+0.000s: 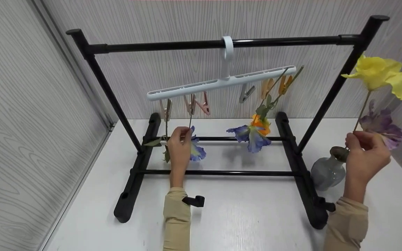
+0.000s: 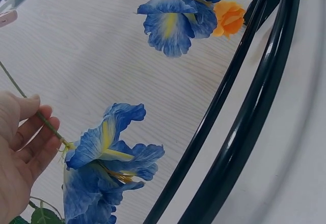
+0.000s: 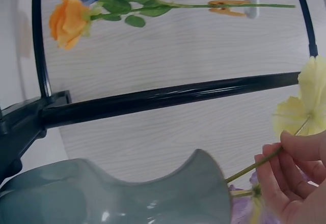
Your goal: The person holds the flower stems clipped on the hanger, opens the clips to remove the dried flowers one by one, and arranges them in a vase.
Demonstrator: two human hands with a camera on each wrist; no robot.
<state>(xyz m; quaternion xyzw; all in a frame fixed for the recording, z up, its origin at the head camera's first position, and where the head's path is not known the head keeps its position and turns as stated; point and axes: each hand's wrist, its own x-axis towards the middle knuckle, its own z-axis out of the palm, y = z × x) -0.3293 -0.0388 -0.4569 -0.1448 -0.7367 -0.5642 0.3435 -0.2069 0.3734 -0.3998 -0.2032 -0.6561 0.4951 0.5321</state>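
My left hand [image 1: 180, 148] holds the thin green stem of a blue flower [image 2: 102, 168] between thumb and fingers, just above its bloom. The flower hangs head down, its stem running up to a pink clip [image 1: 190, 104] on the white hanger [image 1: 201, 85]. On the right, my right hand [image 1: 366, 158] pinches the stem of a yellow flower [image 1: 375, 73] above a grey-green vase [image 1: 326, 172]. In the right wrist view that stem meets the vase mouth; how deep it reaches is hidden. Beside this hand is a purple flower [image 1: 384, 127], its stem also at the mouth.
A black rack [image 1: 173, 46] carries the tilted hanger over a white table [image 1: 236, 212]. Another blue flower [image 1: 250, 136] and an orange flower [image 1: 262, 123] hang upside down from orange clips [image 1: 284, 84]. A leafy stem [image 1: 166, 125] hangs at the left; a grey clip [image 1: 246, 93] holds nothing.
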